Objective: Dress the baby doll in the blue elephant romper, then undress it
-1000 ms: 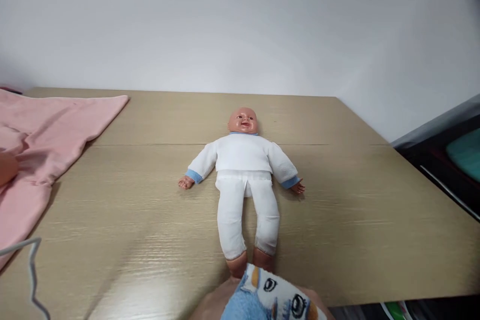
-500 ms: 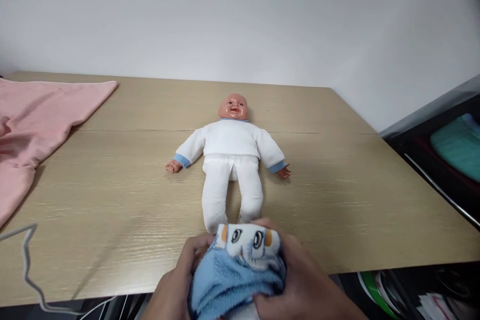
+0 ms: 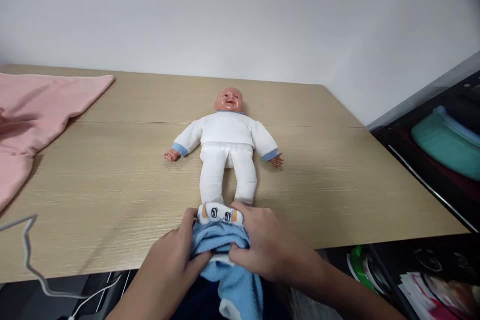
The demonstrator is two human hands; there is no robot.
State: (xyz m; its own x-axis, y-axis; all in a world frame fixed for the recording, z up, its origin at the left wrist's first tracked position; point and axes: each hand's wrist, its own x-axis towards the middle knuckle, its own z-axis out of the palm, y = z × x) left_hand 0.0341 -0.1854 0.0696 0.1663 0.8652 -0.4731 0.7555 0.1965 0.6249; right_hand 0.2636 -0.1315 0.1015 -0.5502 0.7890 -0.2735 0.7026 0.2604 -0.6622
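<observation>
Both my hands grip a small blue terry doll garment (image 3: 221, 235) at the table's front edge. It has a white patch with two embroidered eyes and orange sides, and one tube-like end with a white cuff hangs down below my wrists. My left hand (image 3: 176, 255) is closed on the garment's left side, its thumb in the bunched cloth. On the other side, my right hand (image 3: 270, 242) pinches the cloth between thumb and fingers. Just beyond lies a baby doll (image 3: 228, 127) on its back, in white clothes with blue cuffs, arms spread. The garment hides its feet.
Pink cloth (image 3: 45, 110) lies spread at the table's left. A grey cable (image 3: 28, 255) bends over the front left edge. On the right stands a dark shelf (image 3: 423, 180) with folded teal cloth (image 3: 446, 140). A wall rises behind the table (image 3: 330, 170).
My hands have moved slightly away from me with the garment and gathered its cloth more tightly. The hanging cuffed end has come into sight. The view has shifted a little; the doll lies as before.
</observation>
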